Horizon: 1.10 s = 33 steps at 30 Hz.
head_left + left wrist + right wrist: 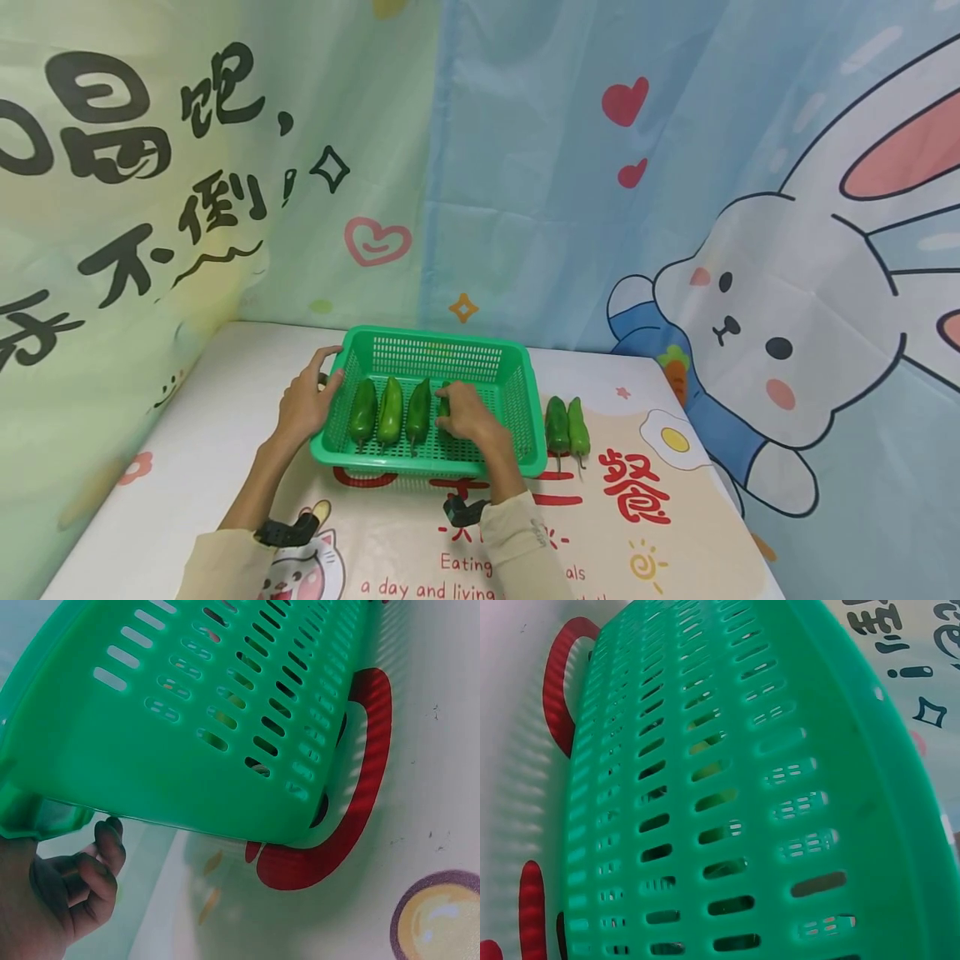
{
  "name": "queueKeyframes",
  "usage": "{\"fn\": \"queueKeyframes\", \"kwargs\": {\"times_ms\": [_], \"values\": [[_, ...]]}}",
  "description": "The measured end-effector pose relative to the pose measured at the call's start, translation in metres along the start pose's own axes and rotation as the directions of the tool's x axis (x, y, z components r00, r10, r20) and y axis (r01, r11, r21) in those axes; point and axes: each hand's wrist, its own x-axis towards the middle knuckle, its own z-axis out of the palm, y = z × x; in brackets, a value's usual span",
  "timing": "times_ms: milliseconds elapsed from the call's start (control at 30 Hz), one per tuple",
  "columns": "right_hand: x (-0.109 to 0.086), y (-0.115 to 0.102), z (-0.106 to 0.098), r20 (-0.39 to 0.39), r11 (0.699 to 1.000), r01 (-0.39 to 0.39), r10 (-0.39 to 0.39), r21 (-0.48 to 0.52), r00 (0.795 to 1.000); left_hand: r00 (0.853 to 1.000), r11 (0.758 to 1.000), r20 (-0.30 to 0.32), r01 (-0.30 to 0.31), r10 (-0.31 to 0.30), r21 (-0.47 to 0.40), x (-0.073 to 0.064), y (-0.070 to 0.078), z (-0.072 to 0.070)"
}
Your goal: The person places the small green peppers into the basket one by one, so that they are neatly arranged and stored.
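A green plastic basket (427,461) with slotted walls sits on the table. My left hand (306,404) grips its left rim; in the left wrist view the curled fingers (97,881) show below the rim's corner. Inside, three green peppers lie side by side: a dark one (363,410) at the left, a lighter one (391,410) beside it, then another (418,410). Right of these, my right hand (468,412) reaches in and pinches a fourth green pepper (444,408), partly covered by the fingers. The basket wall (690,787) hides the right hand in the right wrist view.
Two more green peppers, a dark one (557,425) and a lighter one (577,427), lie on the table just right of the basket. A printed mat (630,533) covers the tabletop. Behind the table hangs a printed curtain (517,250).
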Motion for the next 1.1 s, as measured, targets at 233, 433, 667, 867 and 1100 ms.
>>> {"fn": "queueKeyframes", "kwargs": {"times_ms": [233,433,667,867,1100], "values": [[0.0035,-0.0009,0.0035,0.006,1.000,-0.018,0.018,-0.017,1.000,1.000,1.000,0.001,0.003,-0.003,0.000,-0.0012,0.0003,-0.0006],[0.0061,-0.0001,0.0078,0.009,1.000,-0.017,0.017,-0.023,1.000,1.000,1.000,-0.001,0.004,-0.004,-0.002,-0.0026,-0.0005,-0.0005],[0.0074,-0.0019,0.0095,0.016,0.999,-0.021,0.022,-0.050,1.000,1.000,1.000,-0.002,0.001,-0.001,-0.009,-0.0026,-0.0009,-0.0004],[0.0056,-0.0039,0.0098,0.032,0.997,-0.050,0.052,-0.055,0.998,1.000,1.000,-0.003,0.001,-0.001,-0.010,-0.0031,-0.0007,-0.0006],[0.0063,-0.0064,0.0083,0.044,0.997,-0.054,0.057,-0.061,0.997,1.000,1.000,-0.002,0.003,-0.003,-0.012,-0.0023,0.0002,-0.0017]]}}
